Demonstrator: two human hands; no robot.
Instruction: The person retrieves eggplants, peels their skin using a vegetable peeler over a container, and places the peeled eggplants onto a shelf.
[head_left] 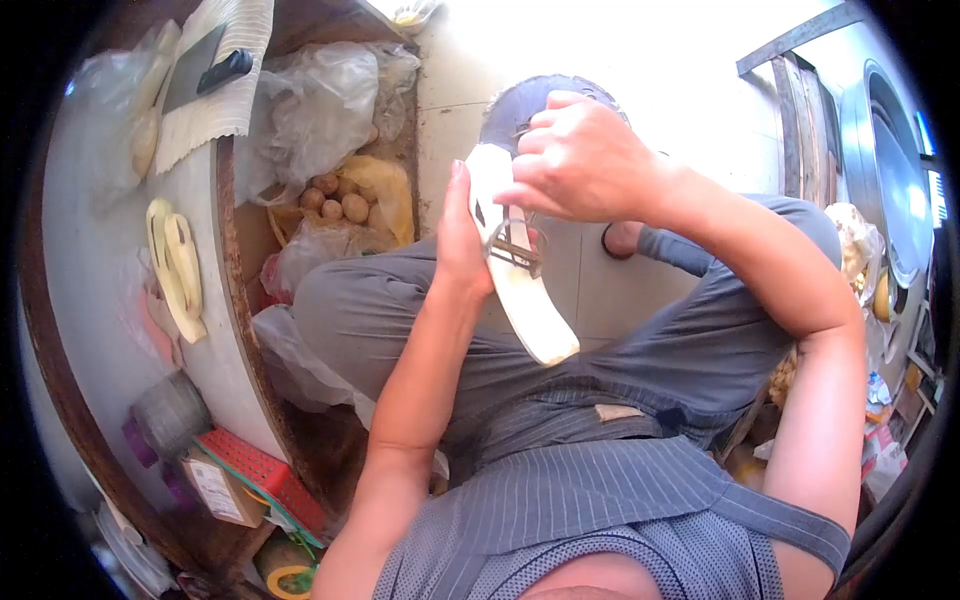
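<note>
A long, pale, peeled vegetable (535,310) is held at a slant over my lap. My left hand (462,240) is closed around its upper half, with the thumb along the side. My right hand (585,160) is curled into a grip above it, on the handle of a metal peeler (516,254). The peeler's head lies across the pale flesh, and most of its handle is hidden by my fingers. Just beyond both hands, on the floor, stands a round dark bowl (555,88), partly covered by my right hand.
Two pale peeled pieces (176,270) lie on the shelf (240,385) at left. A dark-handled knife (225,72) rests on a ribbed white cloth (232,112). Below are potatoes (345,200) in a yellow bag, and a red basket (265,475). A large metal basin (895,180) stands at right.
</note>
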